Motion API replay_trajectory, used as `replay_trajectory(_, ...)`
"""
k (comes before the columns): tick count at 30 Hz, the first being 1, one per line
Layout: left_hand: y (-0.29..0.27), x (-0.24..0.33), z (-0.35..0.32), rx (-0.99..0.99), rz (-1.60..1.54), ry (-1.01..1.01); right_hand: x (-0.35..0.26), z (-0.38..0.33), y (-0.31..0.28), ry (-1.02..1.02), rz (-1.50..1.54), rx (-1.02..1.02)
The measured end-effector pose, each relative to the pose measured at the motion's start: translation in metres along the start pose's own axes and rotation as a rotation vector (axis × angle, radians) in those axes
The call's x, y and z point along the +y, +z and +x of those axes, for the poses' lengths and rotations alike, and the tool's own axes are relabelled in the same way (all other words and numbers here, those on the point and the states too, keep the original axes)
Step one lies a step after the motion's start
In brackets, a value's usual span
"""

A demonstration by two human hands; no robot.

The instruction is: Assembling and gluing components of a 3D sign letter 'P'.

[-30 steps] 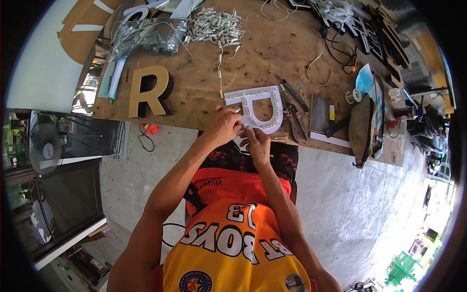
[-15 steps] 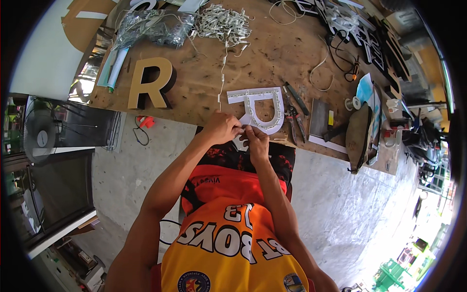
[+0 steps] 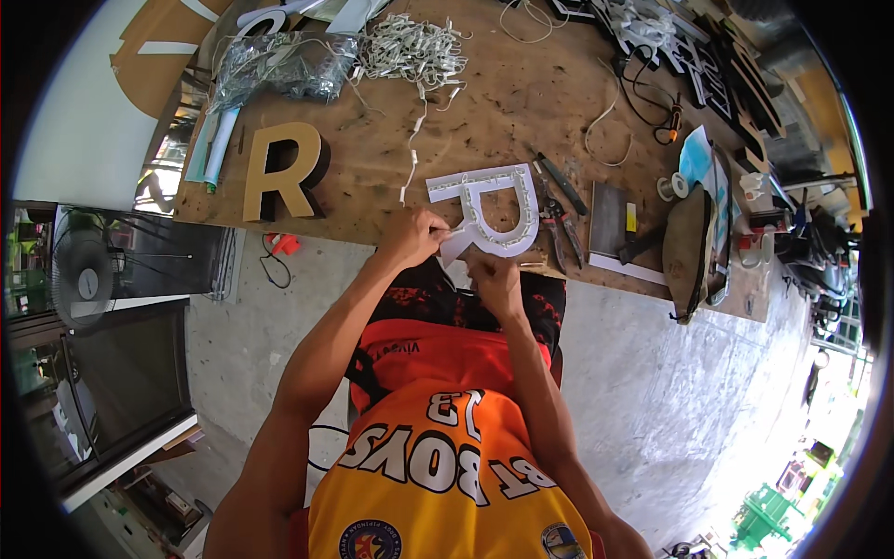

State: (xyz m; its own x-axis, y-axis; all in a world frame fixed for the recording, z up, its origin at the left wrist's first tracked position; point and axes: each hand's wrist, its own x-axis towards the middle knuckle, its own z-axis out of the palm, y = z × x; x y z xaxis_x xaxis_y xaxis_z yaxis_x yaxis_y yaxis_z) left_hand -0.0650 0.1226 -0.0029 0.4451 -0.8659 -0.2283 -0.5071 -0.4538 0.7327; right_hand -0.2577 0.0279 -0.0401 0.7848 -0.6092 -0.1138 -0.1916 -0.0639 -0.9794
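Note:
A white letter R panel (image 3: 445,184) lies at the table's front edge, with small white LED modules in a row along its strokes. Beside its leg, my left hand (image 3: 415,238) pinches the white LED strand (image 3: 456,231) that reaches onto the letter. My right hand (image 3: 497,279) is at the lower edge of the leg, its fingers curled together; whatever they hold is hidden. Another length of LED string (image 3: 413,158) trails from a tangled pile (image 3: 414,54) and stops just above my left hand.
A tan letter R with dark sides (image 3: 279,172) stands to the left. Right of the panel lie red-handled pliers (image 3: 560,228), another dark-handled tool (image 3: 562,182), a grey plate (image 3: 615,224) and a wire spool (image 3: 672,187). Clear plastic wrapping (image 3: 284,70) lies at the far left.
My hands have moved apart, the left leftward, the right slightly down and right. The trailing string's lower end now shows, apart from my left hand. More of the letter's leg is uncovered.

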Motion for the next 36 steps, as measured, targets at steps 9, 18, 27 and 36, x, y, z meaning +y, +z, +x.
replay_trajectory(9,0.023,0.005,-0.011,0.299,0.078,0.04,-0.04,0.045,-0.031,-0.391,-0.498,0.24)
replay_trajectory(18,0.041,0.015,0.005,0.334,0.338,0.114,-0.003,0.078,-0.026,-0.387,-0.375,-0.003)
replay_trajectory(27,0.05,0.01,0.011,0.295,0.346,0.135,0.009,0.079,-0.033,-0.396,-0.274,-0.005)
replay_trajectory(36,0.047,0.011,0.017,0.281,0.435,0.224,0.0,0.078,-0.033,-0.334,-0.268,-0.034)
